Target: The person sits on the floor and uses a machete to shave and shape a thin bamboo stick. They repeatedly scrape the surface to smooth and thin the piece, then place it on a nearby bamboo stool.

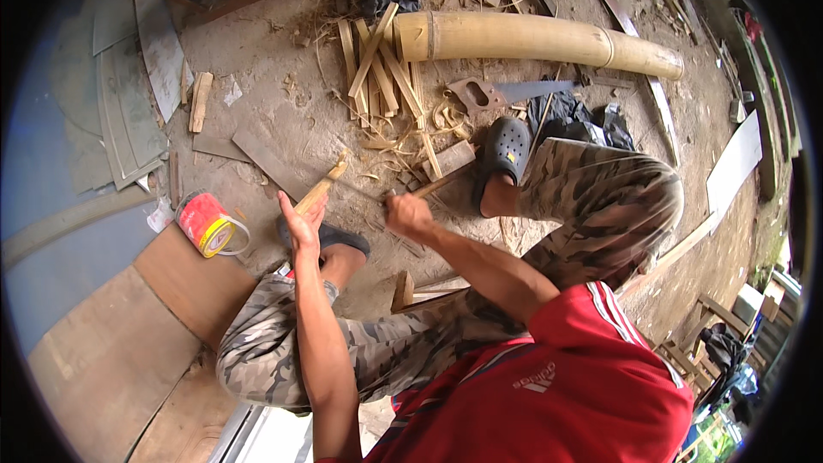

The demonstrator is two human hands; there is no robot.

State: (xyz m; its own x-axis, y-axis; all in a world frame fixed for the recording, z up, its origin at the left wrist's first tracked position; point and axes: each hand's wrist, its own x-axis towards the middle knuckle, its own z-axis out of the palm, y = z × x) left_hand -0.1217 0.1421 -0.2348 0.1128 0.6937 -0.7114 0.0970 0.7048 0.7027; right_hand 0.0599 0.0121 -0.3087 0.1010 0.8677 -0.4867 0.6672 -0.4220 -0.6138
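Note:
My left hand [302,221] grips a short split bamboo strip [322,184], its far end pointing up and to the right. In my closed right hand [409,214] is a knife [364,192]; its thin blade, smeared by motion, reaches left to the strip near its far end. Behind the right fist a long brown handle [441,180] runs toward my right shoe. The palm side of the right hand is hidden. Just beyond my hands lies a pile of split bamboo strips [383,77], some crossed over others, with curled shavings [447,116] beside it.
A thick bamboo pole [523,39] lies at the back, with a handsaw [506,93] in front of it. Black plastic bags [583,120] rest beside my right shoe [506,150]. To the left sit a red bucket [206,221] and wood panels [111,351]. A wood block [200,103] lies farther off.

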